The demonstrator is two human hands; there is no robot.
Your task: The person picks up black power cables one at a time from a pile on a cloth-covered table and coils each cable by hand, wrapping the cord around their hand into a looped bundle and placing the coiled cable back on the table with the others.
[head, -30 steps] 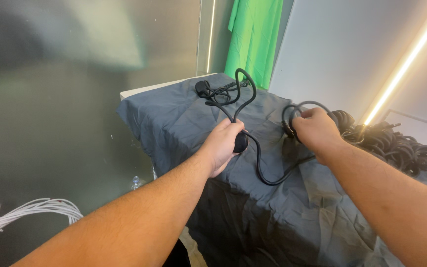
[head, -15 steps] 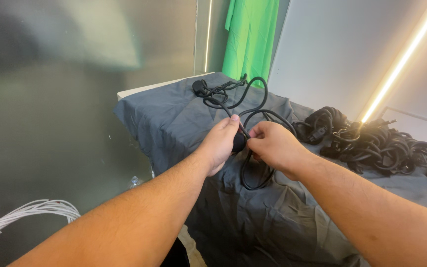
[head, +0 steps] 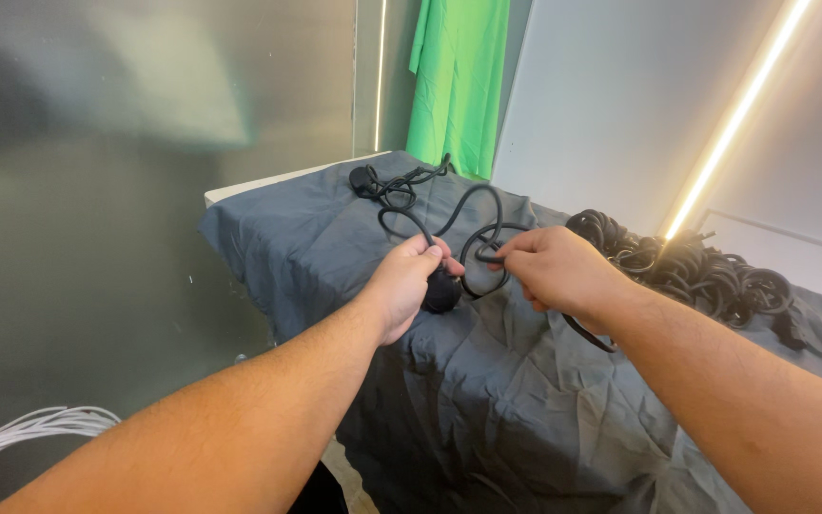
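The left hand [head: 409, 286] is still gripping the black cable [head: 473, 214] at its plug, while the right hand [head: 552, 268], pinching a loop, is now drawing slightly apart from it.

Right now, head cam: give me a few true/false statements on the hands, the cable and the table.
1. Both hands grip the same black cable. True: left hand and right hand pinch it close together.
2. The table is bare wood. False: a grey cloth covers it.
3. A heap of coiled black cables lies beyond the right hand. True.
4. The fabric hanging behind the table is red. False: the hanging fabric is green.
5. White cables lie at lower left, off the table. True.
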